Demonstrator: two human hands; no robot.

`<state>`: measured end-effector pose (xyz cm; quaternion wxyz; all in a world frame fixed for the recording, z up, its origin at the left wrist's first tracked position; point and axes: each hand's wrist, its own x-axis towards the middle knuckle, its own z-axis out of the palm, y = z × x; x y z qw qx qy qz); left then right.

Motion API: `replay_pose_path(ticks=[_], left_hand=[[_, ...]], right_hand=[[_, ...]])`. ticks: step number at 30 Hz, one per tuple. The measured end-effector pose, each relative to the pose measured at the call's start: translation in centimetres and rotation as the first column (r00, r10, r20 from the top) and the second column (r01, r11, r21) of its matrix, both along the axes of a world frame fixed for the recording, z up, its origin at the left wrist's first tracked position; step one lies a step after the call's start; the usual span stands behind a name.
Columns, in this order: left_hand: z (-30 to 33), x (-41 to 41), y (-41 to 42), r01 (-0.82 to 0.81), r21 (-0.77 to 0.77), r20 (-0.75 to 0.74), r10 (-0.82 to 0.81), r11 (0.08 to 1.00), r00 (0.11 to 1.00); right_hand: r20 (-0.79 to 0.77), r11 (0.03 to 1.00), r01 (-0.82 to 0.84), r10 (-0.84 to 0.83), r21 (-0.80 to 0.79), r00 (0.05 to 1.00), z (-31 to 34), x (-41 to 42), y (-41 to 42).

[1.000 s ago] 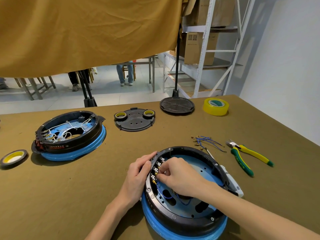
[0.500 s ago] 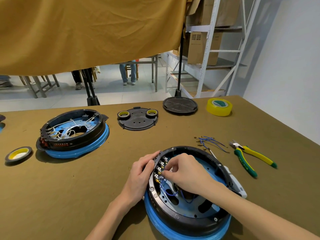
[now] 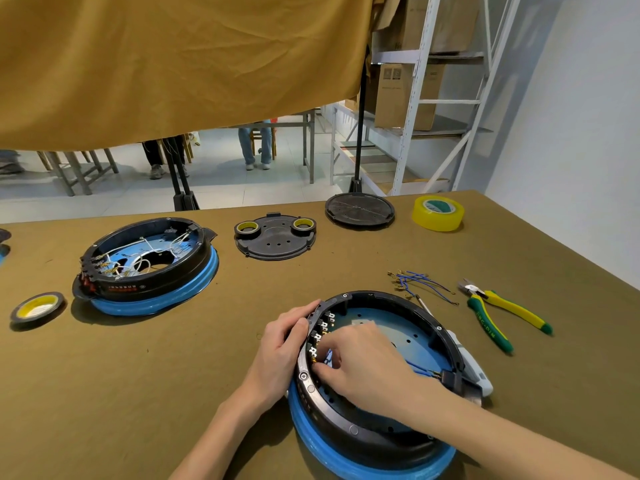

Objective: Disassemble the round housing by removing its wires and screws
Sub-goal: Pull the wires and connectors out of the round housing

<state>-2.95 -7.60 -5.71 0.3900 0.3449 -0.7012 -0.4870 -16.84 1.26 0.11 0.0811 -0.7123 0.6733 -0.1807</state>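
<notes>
My right hand is sliding lower along the terminal row, fingertips now pinching at a blue wire (one more coming off, I judge). Left hand is gripping the housing rim, near on the worktop.

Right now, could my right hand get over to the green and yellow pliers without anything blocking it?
Probably yes. The pliers lie in the open on the table to the right of the near housing, and the right hand would only need to lift over its rim.
</notes>
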Motion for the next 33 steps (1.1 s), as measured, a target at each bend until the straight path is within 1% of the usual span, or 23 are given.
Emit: replay_pose_path(ticks=[3,8,13,21,23,26,33], left_hand=[[0.05,0.00,0.01,0.004,0.001,0.000,-0.004,1.000,1.000],[0.08,0.00,0.06,0.011,0.002,0.012,-0.011,1.000,1.000],[0.08,0.10,0.09,0.011,0.016,0.006,-0.011,1.000,1.000],[0.28,0.06,0.35,0.012,0.016,0.009,-0.012,1.000,1.000],[0.29,0.09,0.37,0.011,0.017,0.011,-0.011,1.000,1.000],[0.38,0.10,0.45,0.009,0.019,0.011,-0.009,1.000,1.000],[0.41,0.14,0.49,0.011,0.013,0.009,-0.011,1.000,1.000]], right_hand=[[-0.041,1.000,-0.001,0.000,-0.029,0.999,-0.57,0.22,0.11],[-0.033,1.000,0.004,-0.004,0.006,0.999,-0.73,0.11,-0.10],[-0.021,0.998,-0.065,0.066,0.015,0.998,-0.63,-0.34,-0.16],[-0.025,0.998,-0.053,0.054,0.026,0.998,-0.69,-0.33,-0.08],[-0.054,0.999,-0.043,0.044,0.008,0.998,-0.70,-0.23,-0.04],[-0.037,0.999,-0.047,0.048,0.017,0.998,-0.69,-0.23,0.01],[-0.075,0.999,-0.045,0.044,-0.009,0.996,-0.81,-0.10,0.04]])
